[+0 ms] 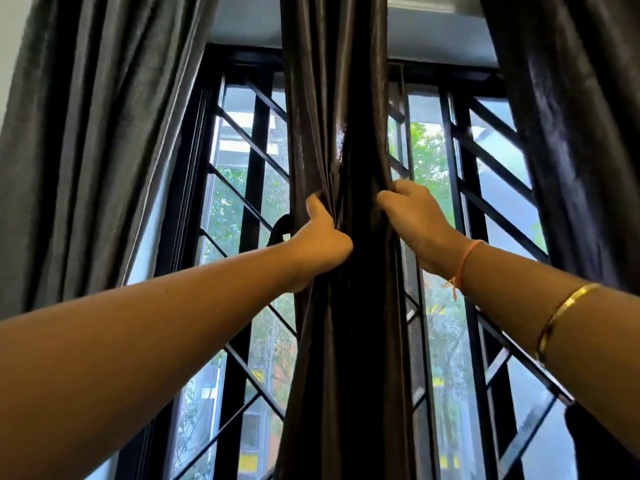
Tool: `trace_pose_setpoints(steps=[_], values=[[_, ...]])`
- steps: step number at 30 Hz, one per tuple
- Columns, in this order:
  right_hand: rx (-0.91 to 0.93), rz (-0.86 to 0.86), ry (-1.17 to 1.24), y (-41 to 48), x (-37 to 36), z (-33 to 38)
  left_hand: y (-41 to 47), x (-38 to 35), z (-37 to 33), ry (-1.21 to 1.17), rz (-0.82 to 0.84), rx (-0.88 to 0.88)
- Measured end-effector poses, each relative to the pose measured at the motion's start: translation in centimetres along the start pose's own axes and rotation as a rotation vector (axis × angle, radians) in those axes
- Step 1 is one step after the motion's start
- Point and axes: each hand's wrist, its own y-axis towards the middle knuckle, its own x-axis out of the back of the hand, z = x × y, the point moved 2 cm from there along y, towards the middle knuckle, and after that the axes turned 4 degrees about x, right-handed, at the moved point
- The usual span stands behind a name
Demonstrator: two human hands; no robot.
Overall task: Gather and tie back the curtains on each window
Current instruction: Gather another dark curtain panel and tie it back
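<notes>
one head-worn view, tilted up at the windows

there is a single camera, worn on the person's head — it looks forward and upward, close to the middle curtain (341,168), which runs up the centre of the frame. both forearms reach in from the lower corners, so the view sits right behind them. the wide lens bends the window frames (464,237) and side curtains outward — a strip of ceiling shows at the top. no second view shares the scene.

Black-framed windows (460,188) with diagonal grille — daylight, green trees (429,157) outside.
</notes>
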Motion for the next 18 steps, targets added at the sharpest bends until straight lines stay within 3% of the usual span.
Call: trace_pose_setpoints(steps=[7,12,16,18], values=[[-0.013,0.195,0.121,-1.6,-2.2,1.6,-1.2,-0.9,-0.7,0.022,0.072,-0.069],[-0.029,0.126,0.183,-0.9,-2.1,2.2,-1.7,-1.1,-1.1,-0.008,0.169,-0.106],[-0.002,0.046,-0.010,0.4,-1.8,2.9,-2.9,-0.6,-1.0,-0.207,0.288,-0.026],[0.044,-0.014,-0.059,0.5,-1.4,3.3,-2.6,0.4,-0.7,-0.307,0.228,-0.023]])
